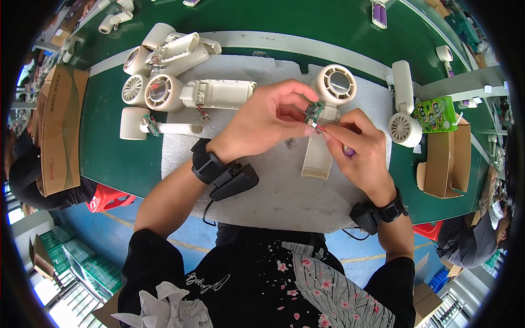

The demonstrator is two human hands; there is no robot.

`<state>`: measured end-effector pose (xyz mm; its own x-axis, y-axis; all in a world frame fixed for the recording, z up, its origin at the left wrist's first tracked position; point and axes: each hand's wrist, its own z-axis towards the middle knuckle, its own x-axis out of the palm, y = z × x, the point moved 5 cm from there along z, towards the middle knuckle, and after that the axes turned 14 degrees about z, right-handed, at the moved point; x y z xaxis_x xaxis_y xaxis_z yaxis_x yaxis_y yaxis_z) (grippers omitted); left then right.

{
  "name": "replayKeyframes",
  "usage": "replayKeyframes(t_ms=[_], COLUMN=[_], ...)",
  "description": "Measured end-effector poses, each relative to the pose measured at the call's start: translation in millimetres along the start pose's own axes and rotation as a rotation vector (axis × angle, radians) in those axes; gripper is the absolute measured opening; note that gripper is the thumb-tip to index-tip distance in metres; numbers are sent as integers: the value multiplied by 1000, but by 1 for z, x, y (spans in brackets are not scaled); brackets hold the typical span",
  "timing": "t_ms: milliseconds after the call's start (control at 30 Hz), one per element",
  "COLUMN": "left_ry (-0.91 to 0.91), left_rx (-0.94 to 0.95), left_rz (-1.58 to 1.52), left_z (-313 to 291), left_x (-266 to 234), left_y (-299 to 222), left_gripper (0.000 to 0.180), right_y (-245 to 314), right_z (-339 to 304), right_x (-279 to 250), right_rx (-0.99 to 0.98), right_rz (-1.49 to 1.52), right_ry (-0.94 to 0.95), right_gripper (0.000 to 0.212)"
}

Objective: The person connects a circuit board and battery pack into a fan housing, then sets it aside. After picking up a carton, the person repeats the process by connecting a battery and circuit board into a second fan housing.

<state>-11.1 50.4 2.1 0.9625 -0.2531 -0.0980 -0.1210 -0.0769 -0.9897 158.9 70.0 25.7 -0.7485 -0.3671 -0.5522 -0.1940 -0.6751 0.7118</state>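
Left hand (pixel 266 121): reached in from the lower left; thumb and fingertips pinched a small green circuit board (pixel 314 111).
Right hand (pixel 358 146): came in from the lower right; thumb and forefinger gripped thin red wires (pixel 319 129) just below the board, while the curled fingers enclosed a small purple part (pixel 349 151).
Circuit board: held above the grey mat (pixel 262 186), near its centre-right, directly over an open cream fan housing (pixel 327 120).
Fan housing: round grille head at the far end, handle shell pointing near, lying flat on the mat.
Far left: cluster of cream fan bodies (pixel 164 71), some open with wires showing.
Right: one closed fan (pixel 403 109) beside a green packet (pixel 436 115) and a cardboard box (pixel 445 158).
Wrists: black strapped devices on both.
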Motion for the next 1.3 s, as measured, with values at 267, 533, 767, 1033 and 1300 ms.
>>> replayKeyframes(t_ms=[267, 533, 767, 1033, 1300], left_ry=[-10, -34, -71, -145, -180], left_rx=[69, 86, 241, 302, 257], left_rz=[52, 84, 273, 450, 399], left_z=[1, 0, -4, -4, -3], left_x=[0, 2, 8, 15, 10], left_y=[1, 3, -9, -13, -4], left_gripper=[28, 31, 43, 45, 40], right_y=[0, 2, 0, 5, 5], right_z=[0, 0, -1, 3, 5], right_x=[0, 0, 0, 3, 3], right_rx=[14, 2, 31, 134, 95], right_rz=[21, 52, 78, 84, -9], right_ry=[2, 2, 15, -157, -164], right_gripper=[15, 14, 13, 26, 34])
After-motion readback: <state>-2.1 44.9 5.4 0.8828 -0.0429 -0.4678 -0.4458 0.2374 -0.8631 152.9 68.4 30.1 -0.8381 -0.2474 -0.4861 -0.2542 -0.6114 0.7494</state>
